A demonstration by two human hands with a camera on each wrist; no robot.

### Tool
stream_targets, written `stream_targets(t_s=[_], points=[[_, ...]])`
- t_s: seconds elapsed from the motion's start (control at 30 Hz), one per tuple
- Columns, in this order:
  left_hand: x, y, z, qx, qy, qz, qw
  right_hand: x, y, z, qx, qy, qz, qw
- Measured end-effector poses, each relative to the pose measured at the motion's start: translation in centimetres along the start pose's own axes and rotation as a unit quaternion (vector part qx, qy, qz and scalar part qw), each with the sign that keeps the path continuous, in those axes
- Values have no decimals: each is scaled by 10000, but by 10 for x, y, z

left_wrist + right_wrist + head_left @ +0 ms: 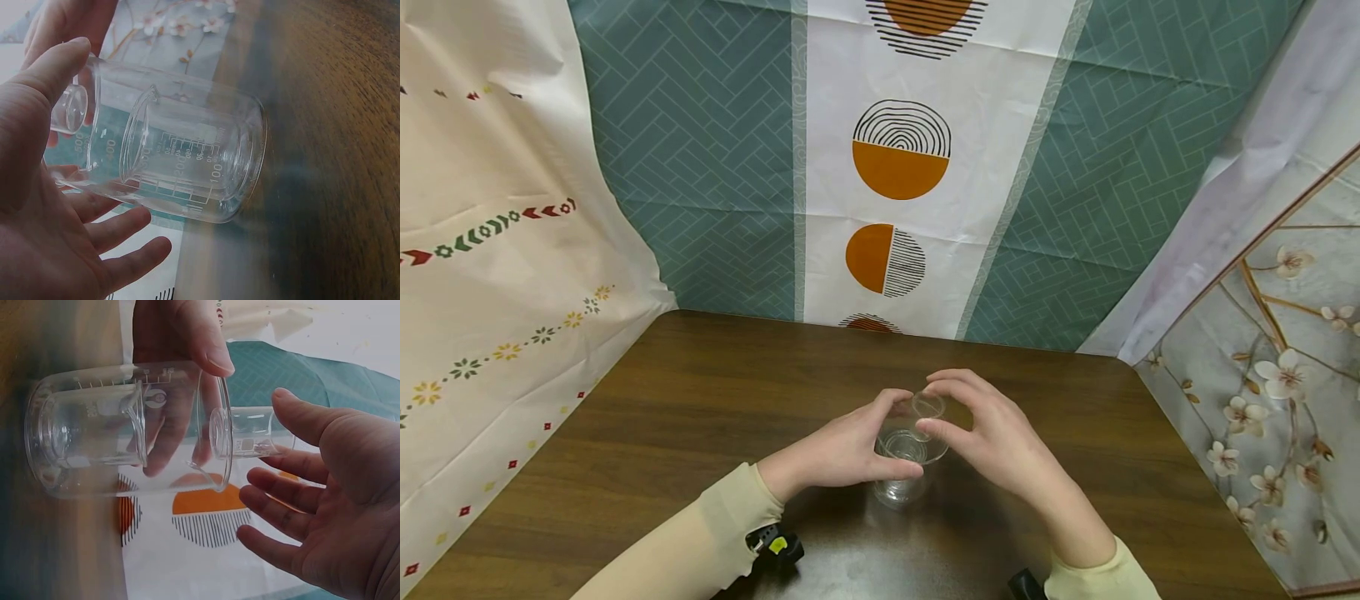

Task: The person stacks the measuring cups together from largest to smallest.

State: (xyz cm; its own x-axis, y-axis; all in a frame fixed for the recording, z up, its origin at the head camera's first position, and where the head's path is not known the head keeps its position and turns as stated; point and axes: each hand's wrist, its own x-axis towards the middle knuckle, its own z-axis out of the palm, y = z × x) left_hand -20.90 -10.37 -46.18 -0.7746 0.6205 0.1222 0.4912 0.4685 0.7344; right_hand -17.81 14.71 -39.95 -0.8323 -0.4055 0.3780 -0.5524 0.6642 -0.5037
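A large clear glass beaker (895, 496) with white graduations stands upright on the table. My left hand (842, 446) grips it near the rim, thumb on the near side and fingers around the far side. Inside, at the bottom, sits a smaller graduated beaker (181, 150). My right hand (1000, 433) pinches a still smaller clear beaker (253, 428) between thumb and fingers, upright over the large beaker's mouth. In the right wrist view its base lies right at the large rim, overlapping it. The remaining right fingers are spread apart.
The brown wooden table (715, 400) stretches out around the beakers. Behind it hangs a green and white patterned cloth (715, 167). A cream cloth (497, 292) lines the left side, and a floral panel (1262, 417) the right.
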Motion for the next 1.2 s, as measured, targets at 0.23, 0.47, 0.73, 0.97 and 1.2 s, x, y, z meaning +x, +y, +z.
stream_targets(t_s=[0.23, 0.47, 0.73, 0.97, 1.2], points=[[0, 0, 0, 30, -23, -51, 10000, 0, -1, 5, -48, -149, 49, 9999], [0, -2, 0, 38, -31, -73, 10000, 0, -2, 7, -89, -289, 69, 9995], [0, -2, -1, 32, -40, -120, 9999, 1, -2, 10, -52, -387, 74, 9992], [-1, 0, -1, -13, -56, -113, 9999, 2, -1, 13, -42, -470, 75, 9989], [-1, 0, -1, -43, -13, -19, 10000, 2, -1, 16, -23, -621, 80, 9980]])
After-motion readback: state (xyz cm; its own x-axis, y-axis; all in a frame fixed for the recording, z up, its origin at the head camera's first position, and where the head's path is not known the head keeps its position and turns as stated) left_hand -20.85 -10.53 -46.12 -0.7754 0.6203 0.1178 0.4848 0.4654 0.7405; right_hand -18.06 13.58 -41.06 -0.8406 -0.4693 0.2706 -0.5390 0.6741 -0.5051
